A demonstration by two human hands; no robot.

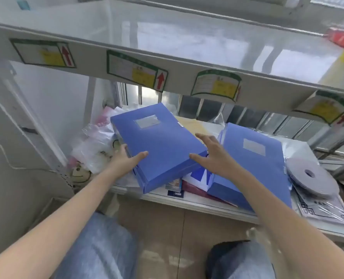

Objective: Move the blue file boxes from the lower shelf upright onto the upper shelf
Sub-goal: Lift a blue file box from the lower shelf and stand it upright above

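On the lower shelf: two blue file boxes lie flat among loose papers and plastic bags.
Lower shelf (197,200): white, cluttered, its front edge facing the person.
Left file box (159,143): tilted, its near end raised off the clutter, label window facing up.
Right file box (255,164): lying flat beside the first, resting on papers, label window up.
Left hand (126,160): grips the left file box at its near left edge, thumb on top, fingers (122,149) wrapped round the side.
Right hand (213,154): hovers between the two boxes, fingers spread, thumb just at the left box's near right corner; contact cannot be told.
Upper shelf (187,45): bare white surface above, green-bordered labels (137,71) with red arrows along its front rail.
Grey tape roll (309,176): lies flat at the right end of the lower shelf.
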